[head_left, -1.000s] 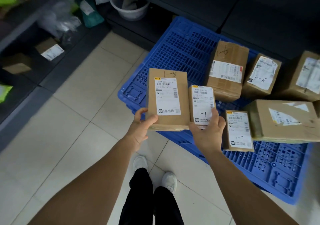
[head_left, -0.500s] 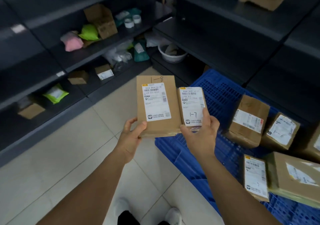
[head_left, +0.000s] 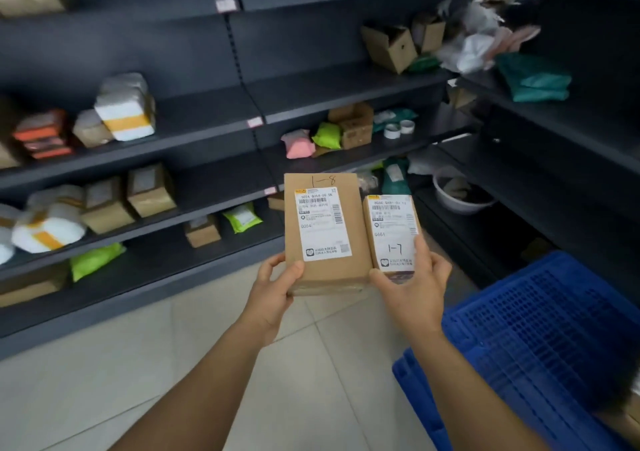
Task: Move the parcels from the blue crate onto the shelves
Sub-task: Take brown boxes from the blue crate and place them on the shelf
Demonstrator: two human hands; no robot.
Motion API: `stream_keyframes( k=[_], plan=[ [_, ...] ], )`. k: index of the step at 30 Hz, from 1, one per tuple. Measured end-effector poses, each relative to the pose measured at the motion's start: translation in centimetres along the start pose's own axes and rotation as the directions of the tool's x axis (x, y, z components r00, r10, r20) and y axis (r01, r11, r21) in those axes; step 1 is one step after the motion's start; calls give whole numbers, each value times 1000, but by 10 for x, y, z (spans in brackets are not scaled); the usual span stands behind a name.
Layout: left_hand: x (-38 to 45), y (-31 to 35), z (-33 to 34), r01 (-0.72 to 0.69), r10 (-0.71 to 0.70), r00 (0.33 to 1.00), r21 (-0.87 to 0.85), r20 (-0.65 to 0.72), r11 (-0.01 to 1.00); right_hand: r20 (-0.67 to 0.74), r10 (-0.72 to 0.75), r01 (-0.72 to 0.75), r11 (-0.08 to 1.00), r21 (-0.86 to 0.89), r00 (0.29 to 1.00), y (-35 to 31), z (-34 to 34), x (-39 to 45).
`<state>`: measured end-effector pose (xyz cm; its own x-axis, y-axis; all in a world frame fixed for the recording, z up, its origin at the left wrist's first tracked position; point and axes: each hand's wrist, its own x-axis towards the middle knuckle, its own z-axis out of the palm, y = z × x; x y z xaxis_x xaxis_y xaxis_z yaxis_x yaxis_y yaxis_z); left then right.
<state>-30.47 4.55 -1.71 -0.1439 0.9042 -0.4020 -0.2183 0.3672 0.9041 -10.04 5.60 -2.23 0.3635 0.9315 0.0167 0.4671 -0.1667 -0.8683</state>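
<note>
Larger parcel (head_left: 327, 232): brown carton marked "1-8", label facing up, held in the air in front of the shelves (head_left: 207, 135), over the floor (head_left: 138, 364) and clear of the blue crate (head_left: 540, 339).
Smaller parcel (head_left: 393, 232): brown carton marked "1-7", just to the right of the larger one, their long sides touching or nearly so.
Left hand (head_left: 273, 298): fingers closed on the near left corner of the larger parcel, thumb on top, the rest beneath.
Right hand (head_left: 415, 291): fingers wrapped around the near end of the smaller parcel, thumb on the label.
Risk, tipping: each carton is gripped only at its near end, so the far end could dip and slide out, the larger one most likely.
Risk, wrong slot: the handwritten marks differ, so the two probably belong in different places and could be swapped.
Risk, crowding: several bays are already packed; pushing a carton in carelessly could knock a neighbour off the edge.
Blue crate: lower right, only its slatted wall and a blurred corner show; contents cannot be told.
Shelves: dark, holding cartons, white wrapped bundles (head_left: 124, 107), green mailers (head_left: 242, 217) and a pink pouch (head_left: 298, 144).
White basin (head_left: 460, 192): on a low shelf at right, contents unclear.
</note>
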Motion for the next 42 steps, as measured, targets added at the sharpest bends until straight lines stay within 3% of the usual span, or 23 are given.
stream_keyframes(
  k=[10, 20, 32, 42],
  plan=[
    [21, 38, -140, 2, -6, 994, -41, -107, 999, 120, -96, 101, 994, -39, 988, -88, 121, -24],
    [64, 43, -215, 42, -67, 984, -151, -164, 988, 222, -120, 149, 981, -121, 968, -128, 215, -10],
    [204, 75, -274, 125, -150, 971, -140, -184, 982, 291, 7, 26, 994, -109, 957, -140, 353, 75],
    [331, 60, -321, 179, -228, 944, -211, -240, 961, 295, 12, 48, 980, -195, 955, -127, 479, 148]
  ],
)
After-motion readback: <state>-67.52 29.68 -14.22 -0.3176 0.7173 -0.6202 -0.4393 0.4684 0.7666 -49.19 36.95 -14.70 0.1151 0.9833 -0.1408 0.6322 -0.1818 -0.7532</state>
